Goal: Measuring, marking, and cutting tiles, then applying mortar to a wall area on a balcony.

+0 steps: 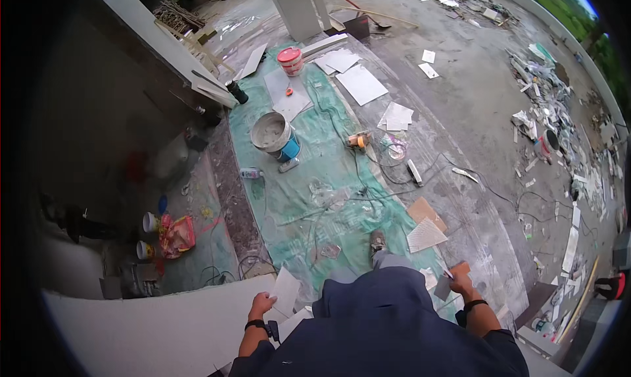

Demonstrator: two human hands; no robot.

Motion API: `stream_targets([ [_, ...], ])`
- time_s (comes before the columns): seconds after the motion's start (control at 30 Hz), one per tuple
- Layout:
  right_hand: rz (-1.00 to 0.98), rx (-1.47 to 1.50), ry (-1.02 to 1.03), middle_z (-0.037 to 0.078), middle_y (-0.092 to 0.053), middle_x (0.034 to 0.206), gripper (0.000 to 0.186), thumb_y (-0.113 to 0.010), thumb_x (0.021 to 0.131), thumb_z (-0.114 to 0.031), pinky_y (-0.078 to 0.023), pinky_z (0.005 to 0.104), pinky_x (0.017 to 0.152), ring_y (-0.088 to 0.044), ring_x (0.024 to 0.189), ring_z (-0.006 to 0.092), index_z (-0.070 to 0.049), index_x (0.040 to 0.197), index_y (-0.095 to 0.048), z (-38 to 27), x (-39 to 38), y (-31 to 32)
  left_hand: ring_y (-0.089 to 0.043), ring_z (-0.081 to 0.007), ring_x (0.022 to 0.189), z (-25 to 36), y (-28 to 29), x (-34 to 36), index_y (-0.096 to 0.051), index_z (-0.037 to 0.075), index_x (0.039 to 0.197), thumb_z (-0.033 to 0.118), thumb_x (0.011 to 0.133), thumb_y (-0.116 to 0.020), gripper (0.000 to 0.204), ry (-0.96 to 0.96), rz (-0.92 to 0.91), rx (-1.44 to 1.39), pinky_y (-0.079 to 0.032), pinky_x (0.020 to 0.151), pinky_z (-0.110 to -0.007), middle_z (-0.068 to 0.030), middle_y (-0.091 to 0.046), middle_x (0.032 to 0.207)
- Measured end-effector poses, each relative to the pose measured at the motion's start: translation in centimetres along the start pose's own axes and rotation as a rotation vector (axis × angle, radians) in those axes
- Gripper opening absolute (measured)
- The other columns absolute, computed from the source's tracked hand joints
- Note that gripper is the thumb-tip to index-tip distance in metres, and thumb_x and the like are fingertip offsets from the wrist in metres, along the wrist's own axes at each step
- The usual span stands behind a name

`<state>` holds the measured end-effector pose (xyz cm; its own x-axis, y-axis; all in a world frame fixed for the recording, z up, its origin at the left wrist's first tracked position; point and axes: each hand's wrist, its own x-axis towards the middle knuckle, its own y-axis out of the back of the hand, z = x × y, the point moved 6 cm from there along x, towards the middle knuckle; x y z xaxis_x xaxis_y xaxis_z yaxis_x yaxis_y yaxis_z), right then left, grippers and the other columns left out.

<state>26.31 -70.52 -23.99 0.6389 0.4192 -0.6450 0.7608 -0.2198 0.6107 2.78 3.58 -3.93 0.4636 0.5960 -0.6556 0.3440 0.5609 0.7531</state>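
Observation:
My left hand [261, 303] is closed on a pale flat tile [286, 287] above a low white ledge [164, 321] at the lower left. My right hand [462, 283], at the lower right, is closed on a flat grey tool [443, 286], perhaps a trowel; a brown piece shows behind its fingers. Near that hand lie brown and pale tile offcuts [427, 235] on the edge of a green sheet [309, 212]. My torso in dark blue fills the bottom middle, with one shoe [377, 242] showing beyond it.
Buckets [276, 134] [290, 63], a power tool [358, 140], cables and white boards [361, 84] lie ahead. A pillar [292, 9] stands behind. Plastic tubs [174, 235] sit at left, rubble [545, 94] along the right. Someone in red and black [610, 286] is at the right edge.

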Motion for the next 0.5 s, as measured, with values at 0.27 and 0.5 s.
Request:
stream_targets([
  [0.27, 0.555, 0.349, -0.106, 0.023, -0.066, 0.106, 0.052, -0.056, 0.075, -0.008, -0.049, 0.0473, 0.088, -0.061, 0.102, 0.043, -0.011, 0.126, -0.057, -16.4, 20.8, 40.8, -0.063, -0.0201, 0.054, 15.9, 15.5, 21.5, -0.062, -0.003, 0.075, 0.024, 0.084, -0.072, 0.03, 0.129, -0.223, -0.276, -0.05, 0.051, -0.033, -0.0119, -0.064, 0.066],
  [0.5, 0.385, 0.266, -0.416, 0.023, -0.067, 0.089, 0.03, -0.056, 0.071, -0.01, -0.05, 0.048, 0.078, -0.064, 0.089, 0.043, -0.008, 0.099, -0.068, -19.5, 42.1, 44.7, -0.066, -0.0213, 0.06, 37.5, 30.9, 55.1, -0.067, -0.005, 0.081, 0.022, 0.089, -0.067, 0.028, 0.01, -0.341, -0.264, -0.052, 0.054, -0.035, -0.0137, -0.068, 0.075],
])
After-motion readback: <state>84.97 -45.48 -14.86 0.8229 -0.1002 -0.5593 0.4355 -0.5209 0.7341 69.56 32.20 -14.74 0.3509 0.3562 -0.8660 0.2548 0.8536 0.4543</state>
